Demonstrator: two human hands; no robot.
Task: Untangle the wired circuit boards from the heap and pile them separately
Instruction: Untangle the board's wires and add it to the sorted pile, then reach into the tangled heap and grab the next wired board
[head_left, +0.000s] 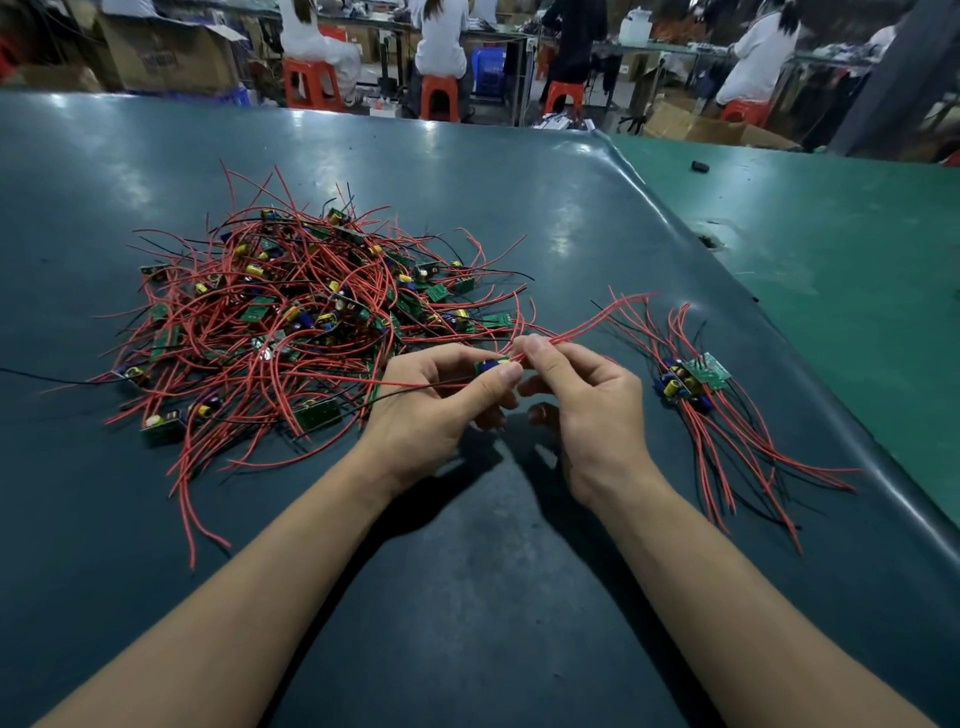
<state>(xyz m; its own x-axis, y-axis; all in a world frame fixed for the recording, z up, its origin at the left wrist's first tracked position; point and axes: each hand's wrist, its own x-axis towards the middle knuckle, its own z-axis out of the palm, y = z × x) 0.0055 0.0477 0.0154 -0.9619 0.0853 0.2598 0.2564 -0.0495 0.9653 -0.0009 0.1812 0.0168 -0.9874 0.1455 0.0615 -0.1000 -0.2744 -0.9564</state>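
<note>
A big tangled heap (291, 317) of small green circuit boards with red and black wires lies on the left half of the table. At the right, a small separate pile (693, 382) of boards lies with its wires trailing toward me. Between them, my left hand (441, 410) pinches one circuit board (491, 365) with blue and yellow parts. My right hand (587, 405) pinches that board's red wires (587, 330) close to the board; they run up and to the right. Other wires of the board trail left toward the heap.
The dark teal table mat (467, 545) ends at a raised edge on the right, with a lighter green surface (841, 249) beyond it. A small black object (701, 166) lies there. Several people sit on red stools at benches behind the table.
</note>
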